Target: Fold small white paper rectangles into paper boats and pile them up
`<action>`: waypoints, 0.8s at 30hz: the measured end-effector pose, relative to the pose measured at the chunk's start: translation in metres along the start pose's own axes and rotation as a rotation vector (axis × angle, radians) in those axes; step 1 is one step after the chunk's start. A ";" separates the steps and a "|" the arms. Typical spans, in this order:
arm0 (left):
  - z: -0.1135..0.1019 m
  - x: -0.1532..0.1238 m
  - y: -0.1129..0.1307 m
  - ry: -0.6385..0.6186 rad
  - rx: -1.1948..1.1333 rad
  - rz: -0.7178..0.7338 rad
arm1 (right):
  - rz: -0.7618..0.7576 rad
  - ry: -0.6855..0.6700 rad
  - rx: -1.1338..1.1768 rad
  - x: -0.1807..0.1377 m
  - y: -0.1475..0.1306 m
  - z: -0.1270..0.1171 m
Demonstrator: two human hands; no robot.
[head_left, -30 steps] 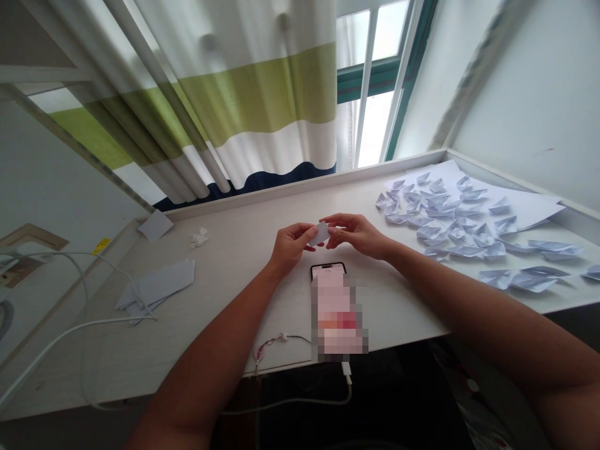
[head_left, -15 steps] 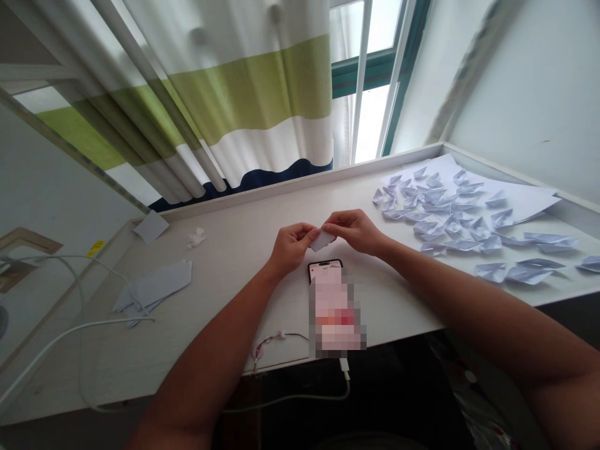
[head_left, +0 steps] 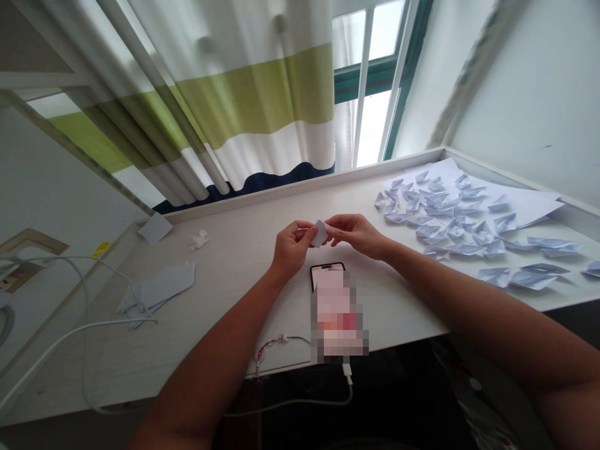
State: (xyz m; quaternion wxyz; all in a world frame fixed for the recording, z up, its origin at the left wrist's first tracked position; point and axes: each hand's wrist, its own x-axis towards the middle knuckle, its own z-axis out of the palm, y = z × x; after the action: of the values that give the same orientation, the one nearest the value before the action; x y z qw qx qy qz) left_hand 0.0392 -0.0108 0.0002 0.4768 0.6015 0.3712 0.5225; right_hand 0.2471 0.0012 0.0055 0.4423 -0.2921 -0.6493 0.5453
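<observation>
Between my two hands is a small folded piece of white paper (head_left: 320, 234), tilted up so it looks like a diamond. My left hand (head_left: 294, 245) pinches its left side between thumb and fingers. From the other side, my right hand (head_left: 355, 234) grips the right edge, its fingers partly hidden behind the paper. Both hands are just above the white desk, beyond the top of a phone (head_left: 328, 270) whose screen is blurred out. To the right lie several folded paper boats (head_left: 435, 203), some on top of flat white sheets (head_left: 534, 197).
Stacked paper pieces (head_left: 164, 286) lie at the left, with a square sheet (head_left: 155, 229) and a crumpled scrap (head_left: 199, 240) farther back. White cables (head_left: 70, 334) cross the desk's left side. A charging cable (head_left: 347, 373) hangs from the phone past the front edge. A curtain (head_left: 262, 87) hangs behind.
The paper has been turned in my fingers, from lying slanted to standing up as a diamond. My right hand's fingers have shifted to its right edge. The view has moved slightly.
</observation>
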 end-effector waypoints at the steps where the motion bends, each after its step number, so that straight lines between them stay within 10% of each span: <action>1: 0.001 -0.001 0.000 -0.009 0.004 0.002 | -0.006 0.011 -0.012 0.000 0.000 0.001; 15: 0.008 -0.005 0.002 -0.164 -0.107 -0.075 | -0.007 0.039 -0.045 0.002 0.008 0.006; 24: 0.010 -0.006 0.002 -0.035 -0.026 -0.032 | -0.037 0.038 -0.132 0.001 0.005 0.010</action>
State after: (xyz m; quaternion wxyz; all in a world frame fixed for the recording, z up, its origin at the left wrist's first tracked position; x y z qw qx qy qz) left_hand 0.0475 -0.0184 0.0005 0.4992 0.5984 0.3655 0.5091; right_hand 0.2372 -0.0014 0.0006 0.4442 -0.3188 -0.6806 0.4877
